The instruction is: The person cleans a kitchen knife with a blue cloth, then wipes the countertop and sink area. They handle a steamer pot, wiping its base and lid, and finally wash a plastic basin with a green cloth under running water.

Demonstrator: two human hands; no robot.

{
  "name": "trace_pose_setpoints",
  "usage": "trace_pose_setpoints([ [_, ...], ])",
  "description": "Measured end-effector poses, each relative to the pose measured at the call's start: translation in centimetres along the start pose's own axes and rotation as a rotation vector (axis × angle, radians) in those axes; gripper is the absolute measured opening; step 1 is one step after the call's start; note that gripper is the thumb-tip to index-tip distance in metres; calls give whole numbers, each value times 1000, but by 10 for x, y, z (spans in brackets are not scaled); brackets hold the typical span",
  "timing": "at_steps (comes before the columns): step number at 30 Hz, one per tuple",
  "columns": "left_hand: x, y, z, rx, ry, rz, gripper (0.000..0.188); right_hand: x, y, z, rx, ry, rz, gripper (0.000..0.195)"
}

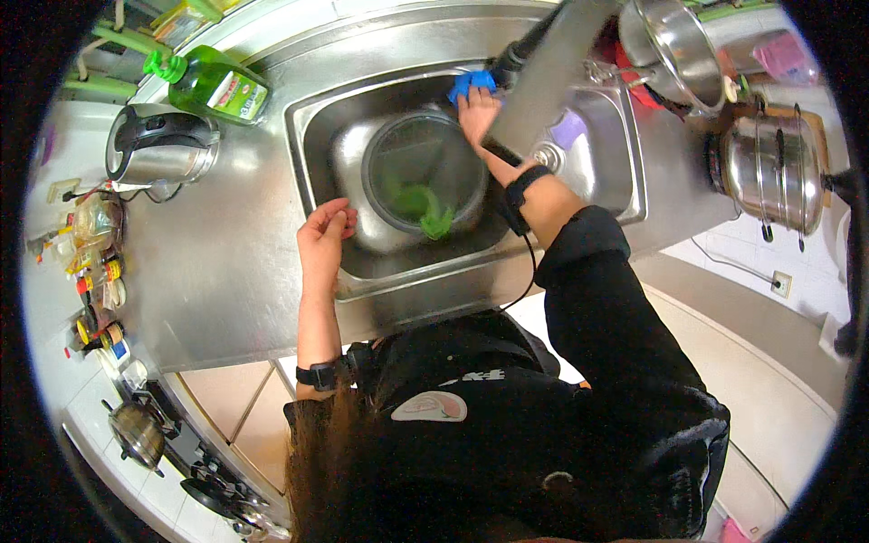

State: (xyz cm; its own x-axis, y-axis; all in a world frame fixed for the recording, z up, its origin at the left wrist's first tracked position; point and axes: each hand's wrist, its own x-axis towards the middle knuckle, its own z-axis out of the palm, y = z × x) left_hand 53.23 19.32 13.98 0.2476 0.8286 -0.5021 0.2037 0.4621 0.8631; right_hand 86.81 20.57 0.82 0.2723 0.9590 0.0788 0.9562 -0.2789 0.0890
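My right hand (pixel 476 114) reaches to the back of the stainless-steel sink (pixel 353 146). Its fingers press onto a crumpled blue cloth (pixel 471 85) at the rear rim, beside the dark base of the tap (pixel 512 61). Nothing shows in my left hand (pixel 327 227), loosely curled over the sink's left rim. Between my hands, a round dark basin (pixel 370 173) stands in the large bowl and appears to hold water. A bright green piece, perhaps a leaf (pixel 436 222), shows at its near side. A broad grey bar (pixel 553 81), perhaps the tap's spout, hides part of my right wrist.
Left of the sink stand a green pump bottle (pixel 220 88) and an electric kettle (pixel 163 146). In the small right bowl, a purple cloth or sponge (pixel 569 130) lies near the drain (pixel 546 157). Steel pots (pixel 669 58) and a lidded pan (pixel 774 170) occupy the right side.
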Motion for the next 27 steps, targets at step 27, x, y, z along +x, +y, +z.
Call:
trace_pose_setpoints([
  [27, -27, -24, 109, 215, -347, -123, 26, -208, 157, -95, 1005, -106, 581, 35],
])
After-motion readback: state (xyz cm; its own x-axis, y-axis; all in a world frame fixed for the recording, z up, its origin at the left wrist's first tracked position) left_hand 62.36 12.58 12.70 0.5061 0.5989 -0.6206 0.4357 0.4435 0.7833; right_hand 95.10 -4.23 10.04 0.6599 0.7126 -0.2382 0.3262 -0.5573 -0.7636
